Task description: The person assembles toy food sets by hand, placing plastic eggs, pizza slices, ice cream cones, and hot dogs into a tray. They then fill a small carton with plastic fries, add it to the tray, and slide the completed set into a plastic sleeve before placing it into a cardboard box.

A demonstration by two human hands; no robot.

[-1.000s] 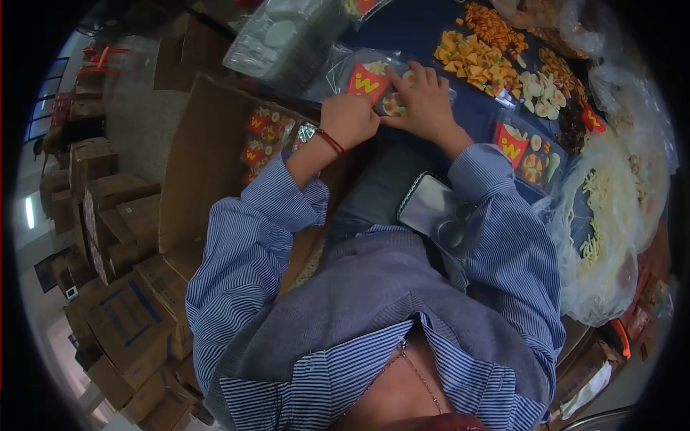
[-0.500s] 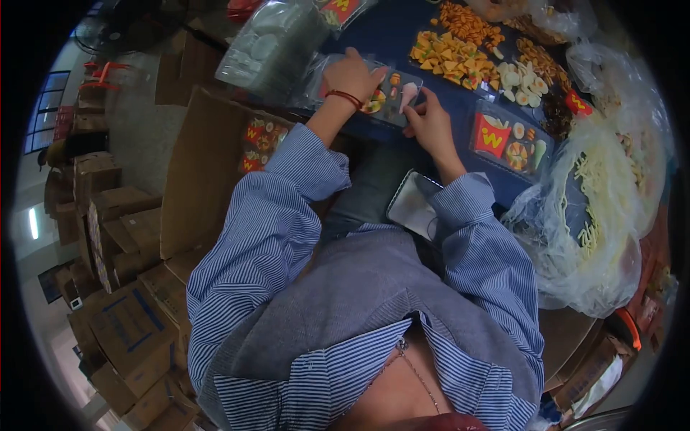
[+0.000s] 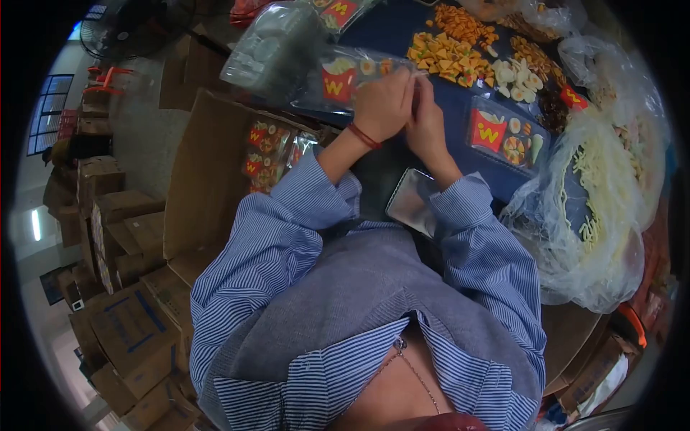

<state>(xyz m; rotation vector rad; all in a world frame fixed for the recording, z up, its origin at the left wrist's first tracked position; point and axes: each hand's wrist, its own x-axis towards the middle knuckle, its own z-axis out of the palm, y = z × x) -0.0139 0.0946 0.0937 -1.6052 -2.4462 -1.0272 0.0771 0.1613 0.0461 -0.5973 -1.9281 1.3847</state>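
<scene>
In front of me lies a clear plastic blister pack [image 3: 336, 81] holding a red toy fries box with a yellow W, a small egg piece and other toy food. My left hand [image 3: 382, 105] covers the pack's right part, its fingers bent and closed on that end. My right hand [image 3: 427, 128] meets it there, with thumb and fingers pinched together at the pack's right edge. The ice-cream-like piece is hidden by the hands. A similar filled pack [image 3: 504, 136] rests on the blue tabletop to the right of my right hand.
Stacked clear trays [image 3: 262, 44] stand at the left. Loose orange triangles [image 3: 449, 57], white egg pieces [image 3: 519, 79] and brown pieces lie at the back. A plastic bag [image 3: 611, 208] of pale strands is at the right. Filled packs [image 3: 264, 151] sit in an open carton [image 3: 205, 172].
My left hand has moved right across the pack to its right end. My right hand, earlier holding a pink ice-cream-cone piece, now touches the left hand there, and that piece is out of sight.
</scene>
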